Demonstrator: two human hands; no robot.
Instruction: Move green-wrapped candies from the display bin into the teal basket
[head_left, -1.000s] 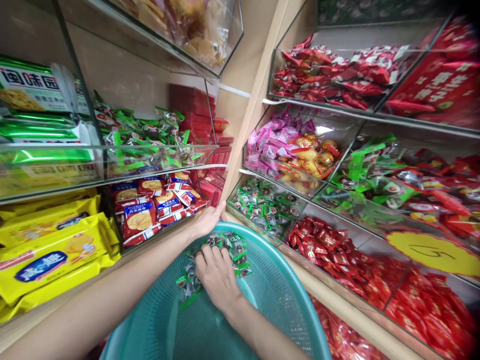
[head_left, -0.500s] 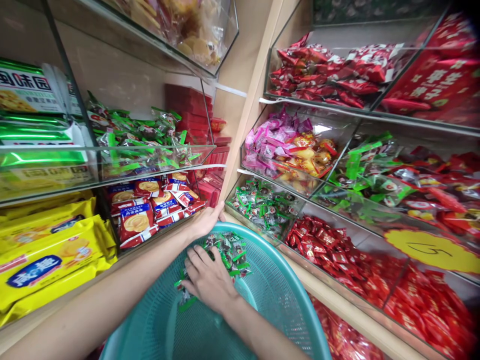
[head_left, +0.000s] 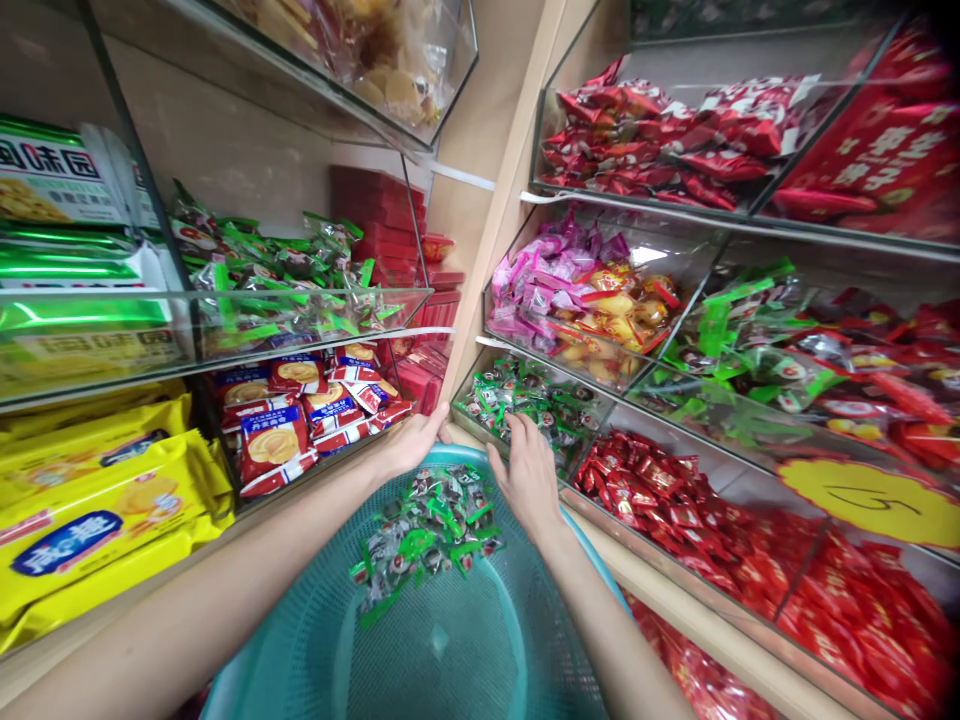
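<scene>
A teal plastic basket (head_left: pixel 517 690) with perforated sides is below me. My left hand (head_left: pixel 412 440) is closed on its far rim, the fingertips partly hidden beyond it. Green-and-clear wrapped candies (head_left: pixel 431 535) lie in a heap against the basket's far side. My right hand (head_left: pixel 529 475) is above the basket's far right rim, its fingers stretched toward a clear bin (head_left: pixel 589 465) of similar small green-wrapped candies (head_left: pixel 517 395). The right fingers are apart, with nothing visible in them; their tips overlap the candies in view, and I cannot tell whether they touch.
Red-wrapped candies (head_left: pixel 637 490) fill the bin right of the green ones. Pink-wrapped sweets (head_left: pixel 544 270) sit one shelf higher. On the left are yellow biscuit packs (head_left: pixel 112 520) and red-and-blue cookie packets (head_left: pixel 274 440). A wooden post (head_left: pixel 491 230) divides the shelves.
My right hand has moved from the candy heap inside the basket up and right to the green candy bin, uncovering the heap. My left hand has stayed at the rim.
</scene>
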